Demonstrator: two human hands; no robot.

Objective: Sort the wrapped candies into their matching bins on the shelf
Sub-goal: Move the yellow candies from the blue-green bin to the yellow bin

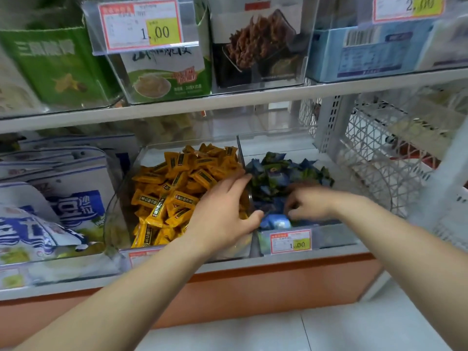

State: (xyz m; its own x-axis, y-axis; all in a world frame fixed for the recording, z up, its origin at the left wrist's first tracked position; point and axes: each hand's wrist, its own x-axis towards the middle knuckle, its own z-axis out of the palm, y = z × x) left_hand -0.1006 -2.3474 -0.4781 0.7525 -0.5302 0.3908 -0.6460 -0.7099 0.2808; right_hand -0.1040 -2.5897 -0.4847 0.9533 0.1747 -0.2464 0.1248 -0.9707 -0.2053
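Left hand (pixel 222 211) is laid across the divider (pixel 241 154), fingers straight and spread, thumb apart, over yellow candies (pixel 177 188) in the left bin (pixel 114 214). Right hand (pixel 310 202) is dipped into blue candies (pixel 276 173) in the right bin (pixel 336 236), fingers curled down; whether one is held cannot be told.

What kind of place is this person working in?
Most likely a small shop or supermarket aisle. Printed price tags hang on clear bins, boxed snacks line the tiered shelves, and loose yellow wrapped candies and blue wrapped candies fill neighbouring bins.
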